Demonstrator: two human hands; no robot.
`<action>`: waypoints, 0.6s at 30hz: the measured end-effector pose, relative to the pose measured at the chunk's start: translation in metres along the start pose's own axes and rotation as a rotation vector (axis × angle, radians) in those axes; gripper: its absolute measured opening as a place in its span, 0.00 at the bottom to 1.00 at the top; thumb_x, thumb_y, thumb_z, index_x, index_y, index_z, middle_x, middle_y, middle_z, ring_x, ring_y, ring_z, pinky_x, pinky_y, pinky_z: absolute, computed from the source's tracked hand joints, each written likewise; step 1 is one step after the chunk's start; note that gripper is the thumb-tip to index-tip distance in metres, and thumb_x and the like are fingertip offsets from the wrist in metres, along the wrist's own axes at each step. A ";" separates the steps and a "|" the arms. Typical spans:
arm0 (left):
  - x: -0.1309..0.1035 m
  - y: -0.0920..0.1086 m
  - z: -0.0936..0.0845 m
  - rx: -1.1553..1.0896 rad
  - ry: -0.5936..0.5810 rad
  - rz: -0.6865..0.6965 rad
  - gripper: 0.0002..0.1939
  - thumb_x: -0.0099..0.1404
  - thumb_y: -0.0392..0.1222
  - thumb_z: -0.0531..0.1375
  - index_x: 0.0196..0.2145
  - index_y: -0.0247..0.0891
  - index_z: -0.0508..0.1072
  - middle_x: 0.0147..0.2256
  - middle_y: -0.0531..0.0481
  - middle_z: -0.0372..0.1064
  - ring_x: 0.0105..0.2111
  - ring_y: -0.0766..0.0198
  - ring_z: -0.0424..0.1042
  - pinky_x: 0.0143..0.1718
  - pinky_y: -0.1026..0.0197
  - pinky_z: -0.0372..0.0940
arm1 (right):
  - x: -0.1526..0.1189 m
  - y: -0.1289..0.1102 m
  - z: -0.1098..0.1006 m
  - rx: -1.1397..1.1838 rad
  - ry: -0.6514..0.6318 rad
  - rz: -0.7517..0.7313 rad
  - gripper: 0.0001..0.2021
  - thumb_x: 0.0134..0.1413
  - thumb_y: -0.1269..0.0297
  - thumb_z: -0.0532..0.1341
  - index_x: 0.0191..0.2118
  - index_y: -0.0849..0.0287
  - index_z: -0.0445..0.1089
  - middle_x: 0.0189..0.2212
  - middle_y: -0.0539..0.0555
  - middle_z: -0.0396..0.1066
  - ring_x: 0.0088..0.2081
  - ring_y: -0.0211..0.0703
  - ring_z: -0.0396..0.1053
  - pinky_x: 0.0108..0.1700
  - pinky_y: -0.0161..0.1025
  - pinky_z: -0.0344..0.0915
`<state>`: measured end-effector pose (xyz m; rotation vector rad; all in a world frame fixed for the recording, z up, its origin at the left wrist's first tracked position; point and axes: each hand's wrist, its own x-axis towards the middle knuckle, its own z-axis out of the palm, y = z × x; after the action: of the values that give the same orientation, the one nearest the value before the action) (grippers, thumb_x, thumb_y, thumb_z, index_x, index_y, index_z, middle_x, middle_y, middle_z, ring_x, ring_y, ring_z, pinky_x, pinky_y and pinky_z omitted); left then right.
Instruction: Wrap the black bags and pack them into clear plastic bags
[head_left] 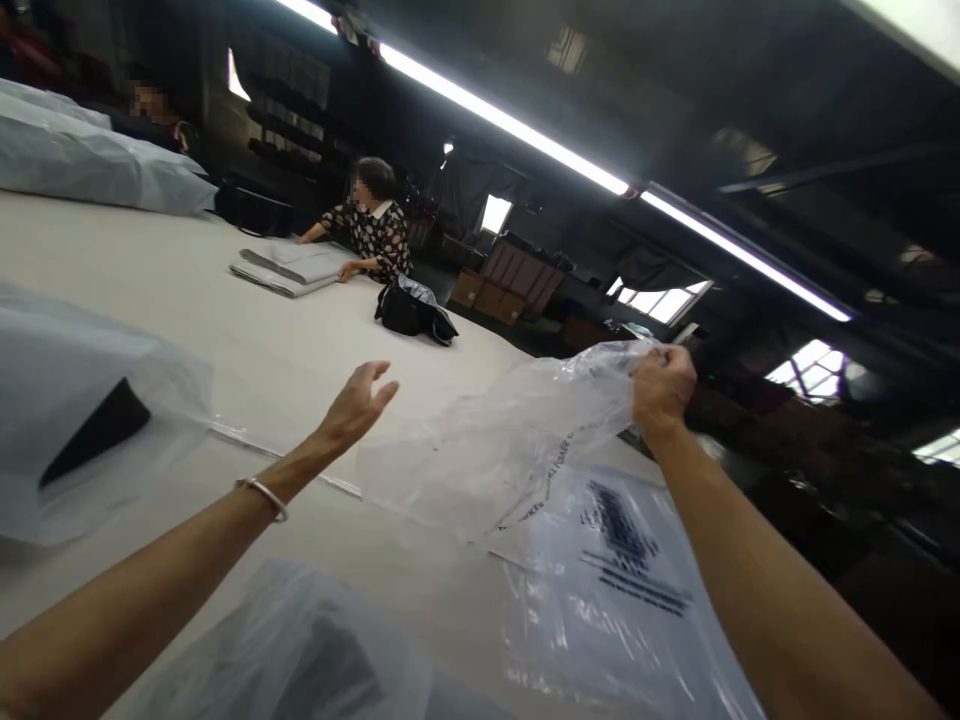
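My right hand point(664, 385) is closed on the upper end of a clear plastic bag point(517, 430) with dark printed lettering, raised above the table at the right. The bag's lower part trails toward the tabletop. My left hand point(358, 408) is in the air left of the bag, holding nothing, with thumb and fingers apart and a silver bangle on the wrist. Beneath the raised bag lies a stack of printed clear plastic bags point(622, 590). Close to my body is a translucent bag point(300, 650) with something dark inside.
Another translucent bag point(90, 420) with a dark item lies at left on the white table point(247, 350). Across it, a person point(379, 230) handles grey folded sheets point(292, 262) beside a black bag point(416, 310). Large wrapped bundles point(97, 160) lie far left; cardboard boxes point(487, 297) stand behind.
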<state>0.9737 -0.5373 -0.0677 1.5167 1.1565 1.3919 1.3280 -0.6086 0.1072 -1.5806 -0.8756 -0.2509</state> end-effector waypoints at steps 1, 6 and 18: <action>-0.006 0.019 0.018 0.042 -0.112 0.155 0.28 0.57 0.51 0.64 0.52 0.36 0.69 0.55 0.38 0.68 0.56 0.48 0.67 0.60 0.47 0.61 | 0.000 -0.012 -0.001 -0.033 -0.035 -0.092 0.04 0.49 0.63 0.60 0.30 0.55 0.65 0.26 0.46 0.63 0.32 0.41 0.63 0.42 0.38 0.63; -0.014 0.126 0.116 0.185 -0.341 0.521 0.47 0.51 0.52 0.71 0.64 0.36 0.60 0.63 0.36 0.61 0.62 0.43 0.61 0.62 0.44 0.60 | -0.042 -0.057 0.008 -0.203 -0.462 -0.587 0.09 0.49 0.56 0.66 0.33 0.55 0.73 0.26 0.47 0.70 0.30 0.41 0.67 0.37 0.37 0.61; -0.007 0.061 0.128 0.404 -0.363 0.163 0.13 0.66 0.33 0.50 0.44 0.39 0.70 0.36 0.44 0.74 0.36 0.55 0.74 0.38 0.58 0.65 | -0.045 0.103 -0.145 -1.382 -0.658 -0.079 0.16 0.61 0.77 0.49 0.45 0.65 0.74 0.44 0.70 0.74 0.45 0.59 0.76 0.43 0.48 0.69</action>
<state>1.1084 -0.5567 -0.0265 2.0877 1.1441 0.9565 1.4099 -0.7556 0.0351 -3.0159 -1.3892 -0.4507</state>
